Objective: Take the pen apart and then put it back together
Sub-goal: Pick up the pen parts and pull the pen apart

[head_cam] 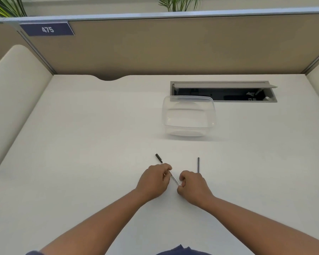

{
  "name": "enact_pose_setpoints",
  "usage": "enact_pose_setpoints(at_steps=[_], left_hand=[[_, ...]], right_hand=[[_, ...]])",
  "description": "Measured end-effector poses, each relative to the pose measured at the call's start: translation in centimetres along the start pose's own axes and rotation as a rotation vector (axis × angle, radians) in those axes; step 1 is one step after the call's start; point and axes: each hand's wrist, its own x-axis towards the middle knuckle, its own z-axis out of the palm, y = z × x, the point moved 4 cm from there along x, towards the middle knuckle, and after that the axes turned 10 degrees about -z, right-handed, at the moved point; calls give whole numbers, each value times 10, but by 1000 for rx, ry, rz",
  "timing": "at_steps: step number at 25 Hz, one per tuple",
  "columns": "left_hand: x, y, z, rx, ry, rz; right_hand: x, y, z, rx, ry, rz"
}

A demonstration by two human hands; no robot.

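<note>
I am gripping the slim white printed pen barrel (174,178) in both hands' curled fingers, left hand (153,179) steadying while right hand (192,186) works its end.

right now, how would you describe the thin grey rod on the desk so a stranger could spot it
Start at the clear plastic container on the white desk and come toward the person. The thin grey rod lies just beyond the right hand, pointing away from it. Unlike the black cap to its left, it is slimmer, straighter and grey.
</note>
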Motion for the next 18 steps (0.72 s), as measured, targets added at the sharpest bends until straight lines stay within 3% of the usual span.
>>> enact_pose_setpoints(at_steps=[2,4,8,13,18], left_hand=[[-2,10,-2,249,110,297],[-2,16,-2,430,146,485],[4,22,-4,586,104,605],[6,33,-15,517,151,662],[3,37,-29,414,252,654]], right_hand=[[0,0,-6,20,-18,-12],[0,-2,-15,54,-37,-36],[4,-4,-34,173,-35,-68],[5,-3,-55,290,4,-134],[2,12,-66,934,-37,68]])
